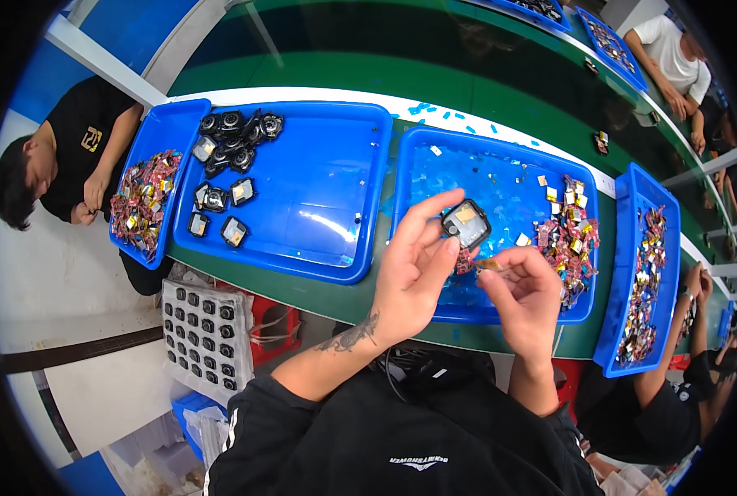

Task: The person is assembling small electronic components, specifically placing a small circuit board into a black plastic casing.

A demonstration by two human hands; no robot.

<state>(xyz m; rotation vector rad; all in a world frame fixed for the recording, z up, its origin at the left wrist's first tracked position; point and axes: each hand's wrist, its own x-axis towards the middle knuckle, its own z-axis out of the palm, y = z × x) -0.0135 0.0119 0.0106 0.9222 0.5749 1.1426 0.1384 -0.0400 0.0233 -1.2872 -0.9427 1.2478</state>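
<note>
A black square watch case (466, 221) with a pale, partly gold-coloured inside is held between the thumb and fingers of my left hand (414, 277). Just below it, my right hand (524, 293) is closed in a pinch on a small yellowish-brown strip (488, 264). A reddish bit (464, 262) shows between the case and that strip; whether it is joined to either I cannot tell. Both hands are above a blue tray (402, 178), whose right part holds a heap of small red circuit boards with silver and yellow parts (569, 240).
To the left, another blue tray (302, 273) carries several black watch cases (232, 140). Outer trays of red boards (145, 198) (643, 289) stand at both sides. A white tray of black parts (203, 335) is low at left. Co-workers (87, 145) sit around the green table (302, 296).
</note>
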